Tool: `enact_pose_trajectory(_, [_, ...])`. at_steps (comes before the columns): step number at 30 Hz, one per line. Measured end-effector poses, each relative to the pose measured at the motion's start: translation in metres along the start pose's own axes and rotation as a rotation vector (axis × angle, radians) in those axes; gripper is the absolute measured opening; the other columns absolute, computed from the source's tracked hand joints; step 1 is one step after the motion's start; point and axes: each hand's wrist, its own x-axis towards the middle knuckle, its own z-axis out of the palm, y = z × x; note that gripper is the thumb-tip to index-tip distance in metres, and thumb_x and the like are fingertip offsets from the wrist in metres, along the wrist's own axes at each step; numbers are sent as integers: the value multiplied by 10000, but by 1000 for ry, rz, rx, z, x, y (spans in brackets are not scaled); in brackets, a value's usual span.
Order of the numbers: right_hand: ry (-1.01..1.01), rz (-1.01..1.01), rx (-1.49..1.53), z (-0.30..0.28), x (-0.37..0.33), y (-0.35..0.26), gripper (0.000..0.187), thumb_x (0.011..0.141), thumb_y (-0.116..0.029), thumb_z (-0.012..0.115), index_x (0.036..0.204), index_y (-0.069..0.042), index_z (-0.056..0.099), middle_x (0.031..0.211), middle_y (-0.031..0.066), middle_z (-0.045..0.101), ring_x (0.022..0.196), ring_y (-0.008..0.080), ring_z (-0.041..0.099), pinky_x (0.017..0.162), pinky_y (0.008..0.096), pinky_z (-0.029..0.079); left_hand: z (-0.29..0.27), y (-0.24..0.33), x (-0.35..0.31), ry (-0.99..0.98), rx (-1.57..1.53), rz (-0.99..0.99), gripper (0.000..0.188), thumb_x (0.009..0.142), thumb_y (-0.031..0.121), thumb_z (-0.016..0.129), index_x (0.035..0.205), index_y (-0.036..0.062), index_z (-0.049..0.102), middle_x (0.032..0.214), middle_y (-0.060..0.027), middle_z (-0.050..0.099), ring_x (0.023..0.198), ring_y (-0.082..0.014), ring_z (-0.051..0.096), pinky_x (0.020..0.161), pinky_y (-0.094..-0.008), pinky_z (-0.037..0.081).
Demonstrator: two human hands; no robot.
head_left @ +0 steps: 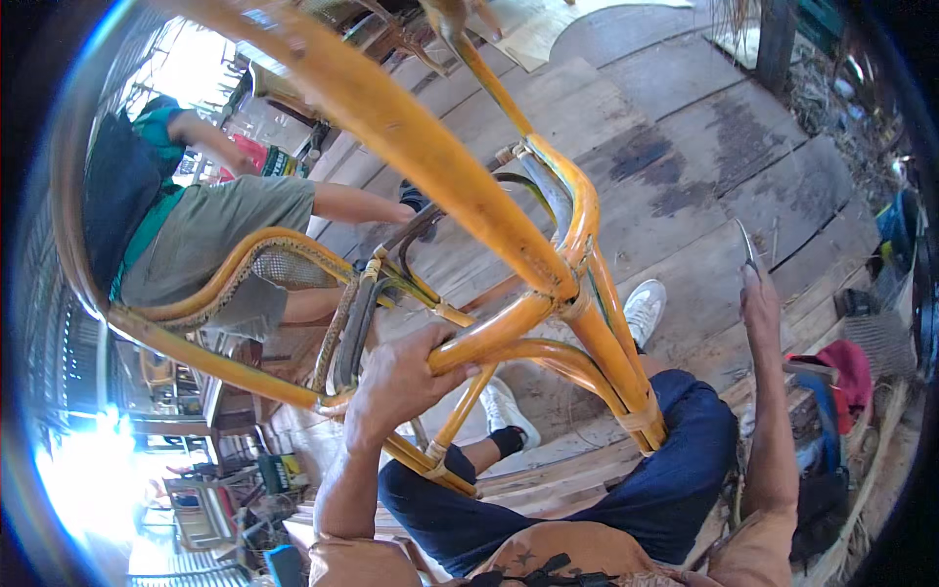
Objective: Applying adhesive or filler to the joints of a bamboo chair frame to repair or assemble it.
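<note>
A yellow-brown rattan chair frame (pixel 460 196) lies tilted across my lap, its thick poles bound at the joints with pale strips. My left hand (pixel 399 383) is closed around one of its lower poles, close to a wrapped joint (pixel 572 293). Out to the right, away from the frame, my right hand (pixel 760 303) grips a slim tool with a thin, curved metal blade (pixel 746 238), which looks like a small knife. Its handle is mostly hidden in my fingers. The blade points away from me and touches nothing.
Another person in shorts (pixel 230 215) sits at the left, beyond the frame. Wooden planks (pixel 675 186) form the floor, with dark stains. A red cloth (pixel 843 377) and assorted clutter lie at my right. More chair frames (pixel 201 504) stand at the lower left.
</note>
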Motion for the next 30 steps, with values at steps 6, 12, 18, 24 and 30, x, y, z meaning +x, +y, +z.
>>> enact_pose_trajectory(6, [-173, 63, 564, -20, -140, -137, 297, 970, -301, 429, 1042, -39, 548, 672, -1, 469, 472, 89, 428, 407, 229, 337, -2, -11, -7, 30, 56, 66, 458, 785, 440, 675, 1062, 79, 625, 884, -175, 659, 859, -352, 634, 751, -433, 484])
enact_pose_trajectory(12, [-611, 164, 696, 0, -192, -190, 265, 928, -200, 529, 1111, -13, 490, 696, 16, 479, 464, 86, 456, 400, 224, 372, 2, -8, -8, 17, 50, 97, 430, 784, 422, 672, 1039, 77, 631, 863, -180, 659, 833, -356, 636, 734, -443, 491])
enact_pose_trajectory(18, [-618, 197, 675, 10, -186, -217, 262, 948, -179, 496, 1152, -14, 482, 675, -1, 447, 460, 48, 393, 395, 203, 351, 6, -9, -11, 62, 62, 135, 384, 781, 383, 680, 1010, 79, 625, 829, -170, 654, 808, -360, 636, 719, -445, 494])
enact_pose_trajectory(24, [-626, 186, 520, 15, -183, -231, 286, 963, -232, 444, 1148, -23, 509, 648, 16, 457, 371, 66, 387, 334, 200, 313, 6, -15, -14, 106, 54, 191, 333, 784, 354, 673, 945, 67, 619, 780, -148, 655, 755, -345, 645, 693, -446, 508])
enact_pose_trajectory(30, [-561, 230, 493, 16, -185, -237, 302, 962, -264, 476, 1127, -15, 521, 639, -1, 448, 386, 49, 384, 344, 193, 300, 7, -18, -12, 98, 39, 213, 406, 756, 360, 695, 1041, 80, 625, 829, -168, 656, 814, -348, 636, 708, -442, 493])
